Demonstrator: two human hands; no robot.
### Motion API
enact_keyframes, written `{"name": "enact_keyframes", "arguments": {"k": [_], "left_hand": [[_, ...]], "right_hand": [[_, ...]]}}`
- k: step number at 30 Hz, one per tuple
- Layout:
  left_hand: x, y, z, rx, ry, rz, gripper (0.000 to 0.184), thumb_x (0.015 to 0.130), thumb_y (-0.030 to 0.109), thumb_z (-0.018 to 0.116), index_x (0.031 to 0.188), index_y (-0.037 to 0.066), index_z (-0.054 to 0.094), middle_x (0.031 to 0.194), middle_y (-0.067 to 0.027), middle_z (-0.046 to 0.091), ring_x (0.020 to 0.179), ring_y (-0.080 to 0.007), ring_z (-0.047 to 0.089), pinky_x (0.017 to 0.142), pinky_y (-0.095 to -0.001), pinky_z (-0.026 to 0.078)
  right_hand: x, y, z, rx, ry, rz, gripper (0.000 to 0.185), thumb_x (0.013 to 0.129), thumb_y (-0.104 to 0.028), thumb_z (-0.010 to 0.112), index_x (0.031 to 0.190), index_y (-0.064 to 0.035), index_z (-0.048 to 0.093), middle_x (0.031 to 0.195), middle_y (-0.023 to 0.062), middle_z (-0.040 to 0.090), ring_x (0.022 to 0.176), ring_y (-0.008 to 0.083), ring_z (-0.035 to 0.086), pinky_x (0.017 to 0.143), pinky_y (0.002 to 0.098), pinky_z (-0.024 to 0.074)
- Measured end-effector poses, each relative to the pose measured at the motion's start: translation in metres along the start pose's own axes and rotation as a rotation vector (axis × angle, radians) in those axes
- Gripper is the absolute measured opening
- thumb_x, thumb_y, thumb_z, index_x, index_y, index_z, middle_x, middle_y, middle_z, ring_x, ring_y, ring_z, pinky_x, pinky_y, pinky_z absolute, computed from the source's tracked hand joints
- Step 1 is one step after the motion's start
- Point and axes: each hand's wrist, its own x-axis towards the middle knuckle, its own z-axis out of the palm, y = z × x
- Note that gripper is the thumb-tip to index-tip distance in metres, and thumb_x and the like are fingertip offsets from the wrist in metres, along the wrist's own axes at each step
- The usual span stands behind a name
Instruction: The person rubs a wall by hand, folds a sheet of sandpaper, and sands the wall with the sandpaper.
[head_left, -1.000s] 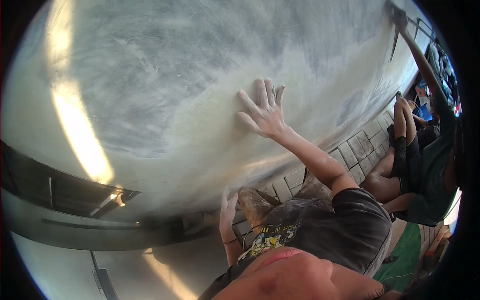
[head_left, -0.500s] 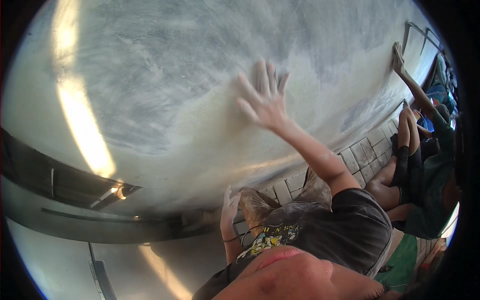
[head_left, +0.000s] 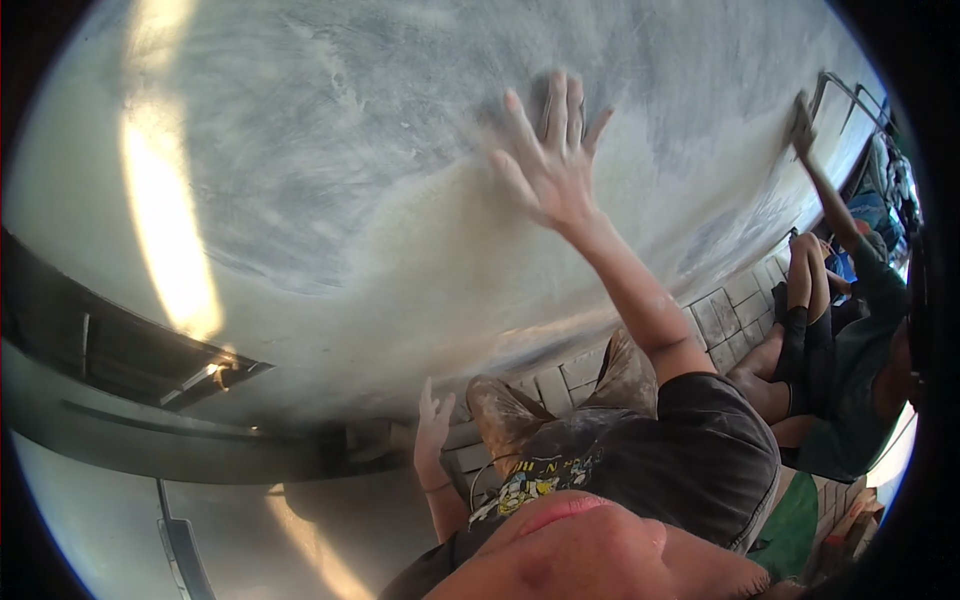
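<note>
My right hand [head_left: 558, 165] lies on a large pale panel [head_left: 420, 230] smeared with grey, its fingers stretched and spread. A narrow dark edge shows beside the middle fingers; whether it is a thin sheet or a shadow I cannot tell. Pale dust coats the fingers. Lower down, my left hand [head_left: 432, 425] hangs in front of the panel's lower part beside my knee, fingers apart and nothing visible in them.
At the right a co-worker [head_left: 850, 370] sits low, with one hand [head_left: 802, 128] against the same panel. Paving blocks [head_left: 715, 315] cover the ground. A dark recessed opening [head_left: 120, 340] cuts the panel at lower left. Green material [head_left: 790, 530] lies behind me.
My right hand has moved up and slightly right across the panel. My left hand has shifted a little left. The co-worker's hand remains at the panel with its pose slightly changed.
</note>
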Motion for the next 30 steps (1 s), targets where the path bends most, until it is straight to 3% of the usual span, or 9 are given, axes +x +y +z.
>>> {"name": "enact_keyframes", "arguments": {"k": [5,8,10,14,17,21,24,26,30], "left_hand": [[0.004,-0.037,0.024,-0.051,-0.061,-0.030,0.077,0.097,0.035,0.061,0.157,0.006,0.022,0.158,-0.0221,0.028,0.141,-0.0380,0.037,0.113,-0.0427,0.032],[0.007,-0.059,0.024,0.038,-0.058,0.063,0.077,0.097,0.035,0.061,0.156,0.003,0.023,0.158,-0.0231,0.028,0.145,-0.0367,0.031,0.116,-0.0412,0.028],[0.000,-0.058,0.017,-0.005,-0.030,0.096,0.076,0.098,0.036,0.059,0.155,0.001,0.024,0.157,-0.0241,0.028,0.147,-0.0355,0.026,0.118,-0.0396,0.024],[-0.005,-0.067,-0.007,-0.008,0.023,0.046,0.075,0.098,0.038,0.057,0.155,0.001,0.025,0.157,-0.0248,0.029,0.147,-0.0358,0.027,0.118,-0.0396,0.024],[-0.003,-0.063,-0.004,0.073,0.068,-0.089,0.075,0.098,0.039,0.056,0.155,0.001,0.025,0.156,-0.0264,0.030,0.146,-0.0379,0.028,0.118,-0.0404,0.024],[0.002,-0.055,0.017,0.068,-0.009,-0.072,0.077,0.098,0.040,0.057,0.155,0.000,0.024,0.156,-0.0272,0.029,0.146,-0.0380,0.028,0.117,-0.0410,0.025],[0.007,-0.046,0.024,0.033,-0.058,-0.032,0.082,0.098,0.038,0.060,0.157,0.000,0.017,0.156,-0.0299,0.027,0.147,-0.0368,0.028,0.117,-0.0397,0.026],[0.011,-0.036,0.027,-0.038,-0.011,0.084,0.089,0.097,0.035,0.062,0.158,0.001,0.006,0.156,-0.0333,0.025,0.146,-0.0360,0.028,0.115,-0.0375,0.028],[0.010,-0.011,0.019,-0.053,0.026,0.214,0.095,0.097,0.033,0.063,0.158,0.001,-0.004,0.155,-0.0356,0.024,0.146,-0.0372,0.027,0.114,-0.0371,0.029]], "right_hand": [[-0.075,-0.005,0.037,0.000,-0.062,-0.029,0.071,0.100,-0.057,0.035,0.156,-0.0142,0.030,0.163,0.0258,0.009,0.153,0.0376,-0.001,0.115,0.0601,-0.0177],[-0.018,0.000,0.024,0.006,0.117,-0.057,0.075,0.100,-0.057,0.038,0.157,-0.0092,0.025,0.163,0.0258,0.009,0.153,0.0369,-0.001,0.115,0.0598,-0.0169],[0.039,0.004,0.004,-0.095,0.144,-0.042,0.083,0.099,-0.051,0.042,0.155,0.0055,0.018,0.161,0.0305,0.009,0.152,0.0434,-0.002,0.115,0.0615,-0.0139],[0.061,-0.001,-0.006,0.023,0.167,-0.011,0.087,0.099,-0.050,0.042,0.154,0.0087,0.012,0.161,0.0319,0.010,0.151,0.0438,0.000,0.116,0.0611,-0.0119],[0.001,0.004,0.016,-0.006,0.111,-0.042,0.087,0.100,-0.051,0.039,0.151,0.0151,0.012,0.159,0.0345,0.012,0.151,0.0440,0.000,0.117,0.0577,-0.0140],[-0.072,-0.001,0.030,-0.057,-0.018,-0.060,0.087,0.101,-0.054,0.035,0.150,0.0153,0.015,0.157,0.0354,0.017,0.151,0.0435,0.003,0.117,0.0564,-0.0157],[-0.024,0.005,0.025,0.027,0.094,-0.014,0.089,0.100,-0.055,0.037,0.150,0.0159,0.016,0.158,0.0351,0.016,0.151,0.0436,0.002,0.116,0.0576,-0.0157],[0.037,0.008,0.000,0.059,0.113,0.016,0.091,0.099,-0.050,0.040,0.150,0.0171,0.008,0.158,0.0377,0.007,0.150,0.0477,-0.001,0.115,0.0590,-0.0142],[0.077,-0.001,-0.023,0.094,0.191,0.045,0.091,0.098,-0.049,0.040,0.150,0.0168,0.006,0.158,0.0371,0.008,0.150,0.0474,0.002,0.115,0.0603,-0.0144]]}}
